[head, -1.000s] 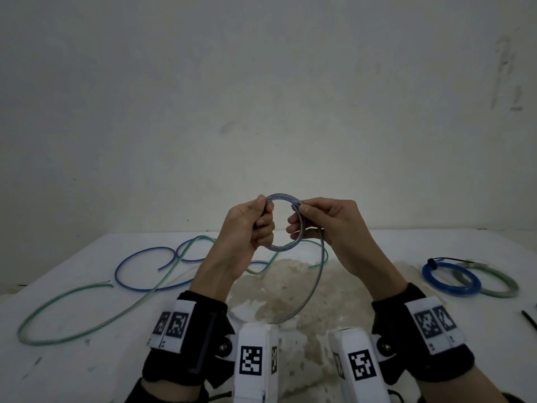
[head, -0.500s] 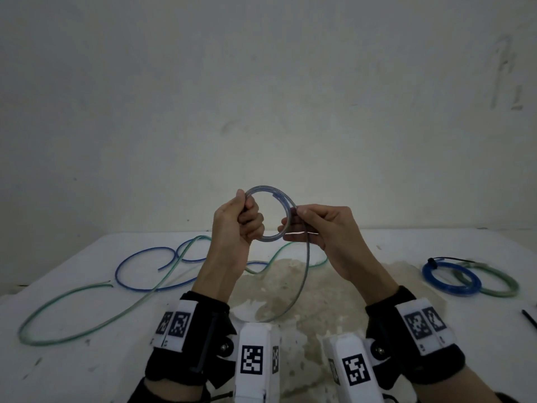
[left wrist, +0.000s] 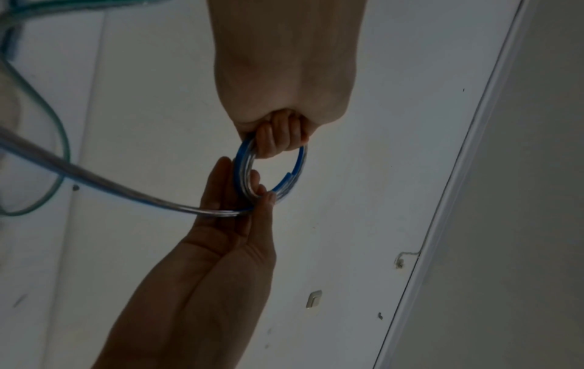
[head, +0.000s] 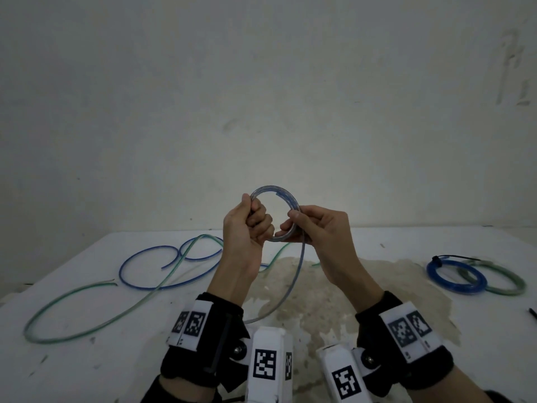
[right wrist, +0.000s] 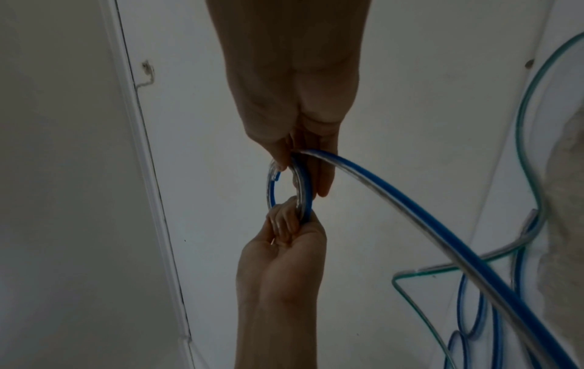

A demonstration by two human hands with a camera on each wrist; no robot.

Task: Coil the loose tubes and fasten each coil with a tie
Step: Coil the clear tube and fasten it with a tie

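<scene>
Both hands hold a small coil (head: 273, 191) of clear tube with a blue stripe up in front of the wall, above the table. My left hand (head: 258, 221) grips the coil's left side, fingers curled through the ring (left wrist: 298, 162). My right hand (head: 293, 225) pinches the right side between thumb and fingers (right wrist: 324, 184). The uncoiled tail (head: 292, 283) hangs from the right hand down to the table; it also shows as a long tail (right wrist: 411, 224) in the right wrist view. A loose blue tube (head: 145, 266) and a loose green tube (head: 87, 324) lie at the left.
Two tied coils lie at the right of the white table (head: 377, 242): a blue coil (head: 453, 287) with a black tie (head: 436, 259) and a green coil (head: 511, 287). A black item (head: 533, 313) shows at the right edge. A stained patch (head: 334, 301) covers the table's middle.
Both hands have lifted the coil a little higher and leftward. The ring now faces me more openly, and the right hand's pinch sits lower on its right side.
</scene>
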